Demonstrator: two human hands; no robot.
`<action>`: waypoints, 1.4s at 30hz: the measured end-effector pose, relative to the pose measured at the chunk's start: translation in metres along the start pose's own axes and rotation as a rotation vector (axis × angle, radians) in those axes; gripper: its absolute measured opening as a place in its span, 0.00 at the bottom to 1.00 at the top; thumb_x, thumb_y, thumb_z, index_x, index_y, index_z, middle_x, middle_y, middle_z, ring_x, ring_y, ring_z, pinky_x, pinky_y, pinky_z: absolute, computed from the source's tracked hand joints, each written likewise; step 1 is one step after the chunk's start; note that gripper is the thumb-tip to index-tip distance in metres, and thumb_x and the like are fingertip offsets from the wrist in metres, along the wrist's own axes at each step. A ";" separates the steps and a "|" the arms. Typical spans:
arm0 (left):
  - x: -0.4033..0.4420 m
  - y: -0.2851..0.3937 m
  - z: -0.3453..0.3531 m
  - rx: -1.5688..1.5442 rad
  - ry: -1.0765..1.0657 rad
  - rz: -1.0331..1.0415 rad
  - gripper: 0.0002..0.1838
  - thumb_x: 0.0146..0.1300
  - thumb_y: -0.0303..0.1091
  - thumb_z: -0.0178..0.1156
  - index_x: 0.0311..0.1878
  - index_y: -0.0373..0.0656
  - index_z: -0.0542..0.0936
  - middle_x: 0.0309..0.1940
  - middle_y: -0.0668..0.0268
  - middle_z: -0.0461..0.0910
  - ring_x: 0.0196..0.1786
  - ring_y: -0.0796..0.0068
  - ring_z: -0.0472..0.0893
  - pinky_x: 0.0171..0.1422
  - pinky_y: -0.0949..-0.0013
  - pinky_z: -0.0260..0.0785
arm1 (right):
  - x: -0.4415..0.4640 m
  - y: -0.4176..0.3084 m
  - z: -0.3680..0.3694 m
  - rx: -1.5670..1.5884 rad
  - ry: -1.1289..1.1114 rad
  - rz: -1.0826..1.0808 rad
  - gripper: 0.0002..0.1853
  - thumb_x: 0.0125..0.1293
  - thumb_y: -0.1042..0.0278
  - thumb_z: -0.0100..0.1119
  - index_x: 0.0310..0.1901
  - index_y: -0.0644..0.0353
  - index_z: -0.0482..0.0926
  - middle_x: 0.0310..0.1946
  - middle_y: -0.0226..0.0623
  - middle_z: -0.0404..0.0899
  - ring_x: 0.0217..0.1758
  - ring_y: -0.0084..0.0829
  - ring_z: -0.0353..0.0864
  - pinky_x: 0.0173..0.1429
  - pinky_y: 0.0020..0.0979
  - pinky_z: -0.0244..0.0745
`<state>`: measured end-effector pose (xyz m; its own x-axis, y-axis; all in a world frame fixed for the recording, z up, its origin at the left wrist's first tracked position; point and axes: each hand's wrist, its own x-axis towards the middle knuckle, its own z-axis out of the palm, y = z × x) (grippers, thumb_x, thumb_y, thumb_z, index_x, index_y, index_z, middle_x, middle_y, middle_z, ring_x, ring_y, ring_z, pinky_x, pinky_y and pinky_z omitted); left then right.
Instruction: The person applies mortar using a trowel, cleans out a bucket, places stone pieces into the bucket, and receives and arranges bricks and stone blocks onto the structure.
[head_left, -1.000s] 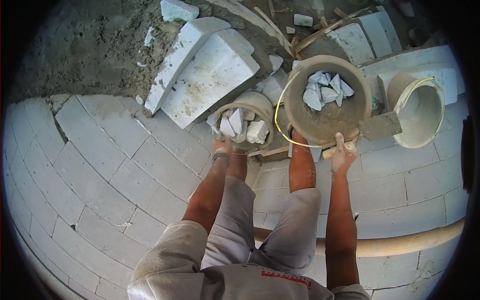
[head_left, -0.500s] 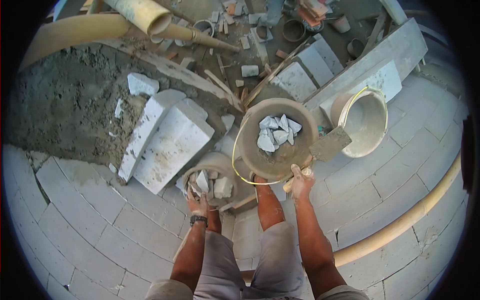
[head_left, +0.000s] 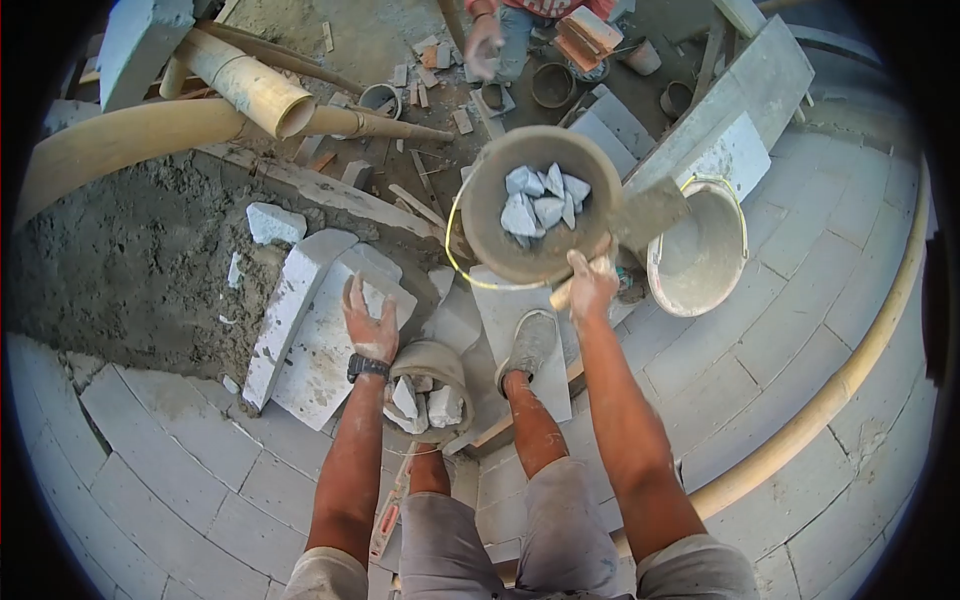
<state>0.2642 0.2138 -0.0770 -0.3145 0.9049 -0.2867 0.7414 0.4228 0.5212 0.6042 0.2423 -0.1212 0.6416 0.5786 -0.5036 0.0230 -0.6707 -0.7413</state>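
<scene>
My left hand (head_left: 370,325) is open with fingers spread, above white blocks (head_left: 345,285) and holding nothing. Just below it, a bucket (head_left: 455,365) contains broken pieces of white block (head_left: 445,405). Closed at the near rim of another bucket (head_left: 487,255), my right hand (head_left: 595,285) also grips a trowel (head_left: 650,215) by its wooden handle. The trowel's mortar-coated blade sticks out to the right. Several pale block chunks (head_left: 547,205) lie in this raised bucket, whose yellow-sleeved handle hangs on the left.
An empty-looking bucket (head_left: 697,255) stands at right. Wet mortar (head_left: 130,270) fills a bed at left, beside thick bamboo poles (head_left: 245,85). A co-worker's hand (head_left: 485,45) shows at the top among rubble and pots. A spirit level (head_left: 388,515) leans near my leg.
My left hand has left the lower bucket of rubble and moved forward, opening. My right hand has carried its bucket forward and slightly left. A co-worker has come into view at the top.
</scene>
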 end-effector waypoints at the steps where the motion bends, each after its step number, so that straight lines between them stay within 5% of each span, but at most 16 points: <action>1: 0.001 0.005 0.007 -0.057 -0.026 -0.038 0.37 0.61 0.32 0.68 0.73 0.38 0.67 0.69 0.43 0.67 0.69 0.46 0.71 0.73 0.54 0.65 | 0.012 -0.004 0.010 0.035 0.006 0.040 0.22 0.58 0.66 0.76 0.45 0.75 0.78 0.37 0.43 0.83 0.37 0.36 0.82 0.45 0.38 0.78; 8: -0.037 0.015 0.053 -0.268 -0.196 -0.216 0.36 0.64 0.35 0.70 0.73 0.36 0.68 0.65 0.51 0.71 0.61 0.60 0.77 0.64 0.59 0.74 | 0.068 -0.053 0.056 -0.006 0.073 0.278 0.27 0.56 0.63 0.76 0.51 0.76 0.79 0.44 0.47 0.84 0.42 0.35 0.82 0.50 0.40 0.77; 14: -0.091 0.013 0.065 -0.302 -0.339 -0.302 0.35 0.65 0.36 0.70 0.73 0.36 0.68 0.64 0.53 0.71 0.57 0.65 0.79 0.62 0.62 0.75 | 0.128 -0.031 0.093 0.168 -0.009 0.175 0.27 0.59 0.59 0.77 0.46 0.76 0.78 0.39 0.48 0.84 0.39 0.42 0.84 0.45 0.42 0.79; 19: -0.120 0.012 0.061 -0.268 -0.451 -0.313 0.32 0.65 0.37 0.69 0.68 0.33 0.72 0.56 0.54 0.80 0.53 0.69 0.82 0.58 0.65 0.77 | 0.109 -0.057 0.082 0.161 -0.155 0.145 0.18 0.67 0.56 0.71 0.43 0.62 0.76 0.31 0.38 0.83 0.21 0.28 0.80 0.23 0.29 0.74; 21: -0.119 0.022 0.054 -0.253 -0.512 -0.332 0.32 0.65 0.37 0.69 0.68 0.33 0.73 0.58 0.54 0.79 0.53 0.68 0.83 0.58 0.65 0.77 | 0.091 -0.035 0.067 0.218 -0.275 0.094 0.17 0.67 0.56 0.71 0.42 0.60 0.76 0.28 0.35 0.82 0.22 0.29 0.80 0.23 0.29 0.74; 23: -0.121 0.020 0.052 -0.277 -0.540 -0.378 0.32 0.65 0.38 0.69 0.68 0.32 0.73 0.59 0.52 0.80 0.55 0.67 0.83 0.59 0.65 0.76 | 0.054 -0.016 0.041 0.155 -0.339 0.000 0.19 0.67 0.52 0.71 0.41 0.60 0.77 0.26 0.35 0.80 0.22 0.29 0.80 0.24 0.32 0.75; 27: -0.116 0.035 0.042 -0.319 -0.522 -0.396 0.31 0.65 0.40 0.68 0.67 0.32 0.74 0.57 0.51 0.82 0.56 0.65 0.84 0.60 0.65 0.76 | -0.002 0.080 -0.031 -0.668 -0.410 -0.443 0.28 0.66 0.41 0.66 0.37 0.65 0.77 0.29 0.54 0.79 0.34 0.56 0.81 0.42 0.49 0.76; 29: -0.114 0.032 0.039 -0.276 -0.526 -0.345 0.31 0.66 0.40 0.68 0.66 0.32 0.74 0.57 0.50 0.82 0.56 0.64 0.84 0.60 0.66 0.76 | -0.043 0.079 -0.066 -0.693 -0.527 -0.075 0.29 0.67 0.40 0.64 0.41 0.66 0.78 0.33 0.59 0.80 0.43 0.63 0.79 0.47 0.52 0.75; 31: -0.111 0.030 0.038 -0.258 -0.546 -0.336 0.30 0.66 0.40 0.68 0.66 0.32 0.74 0.57 0.50 0.82 0.57 0.63 0.83 0.60 0.66 0.76 | -0.073 0.098 -0.091 -0.825 -0.460 -0.011 0.25 0.64 0.46 0.69 0.40 0.65 0.80 0.35 0.53 0.82 0.41 0.54 0.81 0.48 0.49 0.74; 37: -0.095 0.008 0.063 -0.314 -0.637 -0.351 0.31 0.66 0.43 0.69 0.65 0.32 0.75 0.58 0.52 0.81 0.59 0.66 0.81 0.61 0.64 0.76 | -0.077 0.229 -0.127 -0.874 -0.410 0.209 0.29 0.67 0.43 0.61 0.47 0.69 0.80 0.42 0.57 0.84 0.51 0.56 0.83 0.57 0.44 0.77; 42: -0.059 0.006 0.124 -0.496 -0.627 -0.437 0.33 0.66 0.48 0.70 0.68 0.40 0.74 0.55 0.60 0.82 0.54 0.69 0.82 0.56 0.65 0.76 | -0.043 0.272 -0.116 -0.832 -0.332 0.144 0.28 0.68 0.43 0.59 0.46 0.68 0.82 0.43 0.57 0.84 0.52 0.55 0.83 0.56 0.47 0.77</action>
<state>0.3605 0.1563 -0.1567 -0.0201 0.5281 -0.8490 0.2458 0.8257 0.5078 0.6719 -0.0187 -0.2503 0.4298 0.4811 -0.7641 0.5888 -0.7909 -0.1668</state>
